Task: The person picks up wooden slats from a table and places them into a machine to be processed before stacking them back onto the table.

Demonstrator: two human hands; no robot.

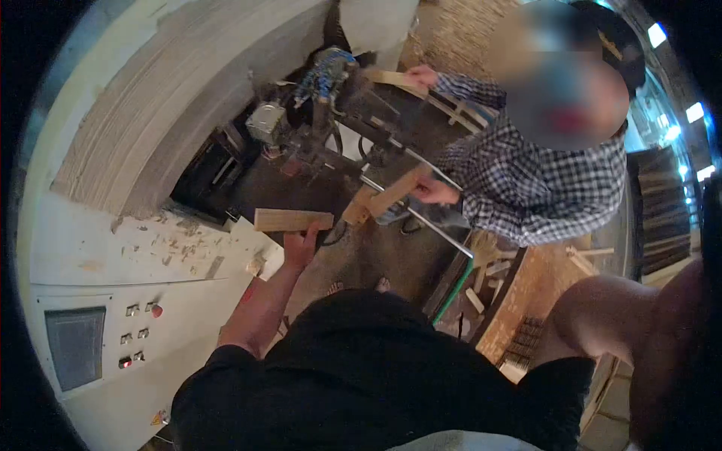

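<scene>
My left hand (301, 246) is closed on the right end of a short, pale wooden board (289, 220). The board lies roughly level beside the machine's white housing, and some of my fingers are hidden behind it. At the right edge my bare right arm (617, 312) is bent upward; its hand is out of the picture. Across from me a co-worker in a checkered shirt (526, 180) has one hand (438, 191) on a wooden piece (398, 192) near metal rails. The co-worker's other hand (423, 75) holds another wooden strip (395, 78).
A dark machine head with blue hoses (323, 71) stands beyond the board. To the left is a white cabinet (188, 308) with wood chips on top, a screen (75, 349) and buttons. Metal rails (432, 222) cross the middle. Wood offcuts (485, 282) lie by a wooden bench (519, 301).
</scene>
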